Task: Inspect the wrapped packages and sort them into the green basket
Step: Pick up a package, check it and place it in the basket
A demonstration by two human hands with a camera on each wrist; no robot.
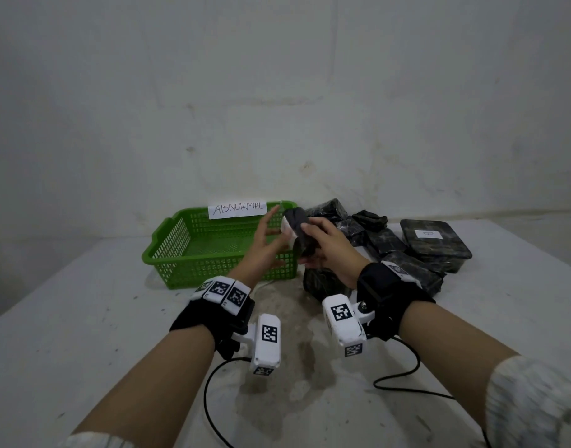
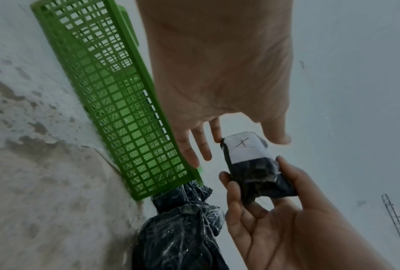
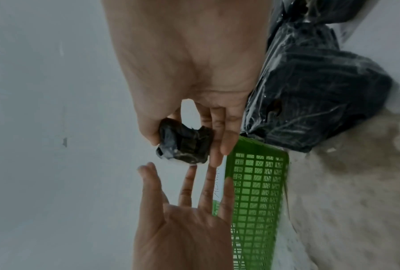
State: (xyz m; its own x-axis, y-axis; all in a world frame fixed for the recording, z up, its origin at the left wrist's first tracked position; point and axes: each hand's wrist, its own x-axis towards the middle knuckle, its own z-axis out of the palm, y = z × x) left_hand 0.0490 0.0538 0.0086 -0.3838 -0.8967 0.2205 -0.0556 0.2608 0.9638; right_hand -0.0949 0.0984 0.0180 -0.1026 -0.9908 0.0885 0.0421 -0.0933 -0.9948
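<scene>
My right hand [image 1: 315,245] holds a small black wrapped package [image 1: 297,232] upright above the right end of the green basket [image 1: 168,253]. Thumb and fingers pinch the lower half of the package [image 2: 256,175]. Its top end carries a white label marked with an X [image 2: 245,148]. My left hand [image 1: 271,237] is open with fingers spread, just left of the package; its fingertips [image 2: 216,135] are at the labelled end, perhaps touching. From the right wrist the package [image 3: 185,144] shows its crumpled black end. The basket interior looks empty.
A paper sign [image 1: 237,209] is fixed to the basket's far rim. Several black wrapped packages [image 1: 390,247] are piled to the right, including a flat one with a white label [image 1: 434,242]. Another bundle [image 1: 326,282] lies against the basket's near right corner. Cables [image 1: 403,376] trail near the table's front.
</scene>
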